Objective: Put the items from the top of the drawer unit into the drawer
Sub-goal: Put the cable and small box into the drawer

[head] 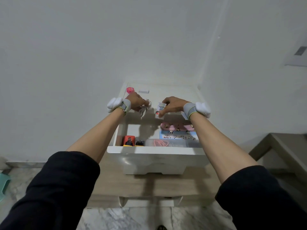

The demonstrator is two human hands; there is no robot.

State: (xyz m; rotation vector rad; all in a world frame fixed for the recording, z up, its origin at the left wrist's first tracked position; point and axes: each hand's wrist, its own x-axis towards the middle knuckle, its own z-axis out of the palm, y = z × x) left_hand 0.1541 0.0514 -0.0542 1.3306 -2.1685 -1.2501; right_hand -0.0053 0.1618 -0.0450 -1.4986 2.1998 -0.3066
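A white drawer unit (182, 92) stands against the wall with its top drawer (156, 151) pulled out. My left hand (135, 102) grips a bundle of white cable (144, 109) at the front edge of the unit's top. My right hand (173, 105) pinches a small white box (159, 110) over the back of the drawer. On the top behind my left hand stand a pink round item (130, 90) and a small white block (143, 91).
The drawer holds an orange charger (128, 140), a black plug (139, 142), a clear box with a pink cable (164, 143), a blue panda card (177, 135) and a pink pouch (176, 126). A beige shelf (282, 146) juts out at right. Marble floor lies below.
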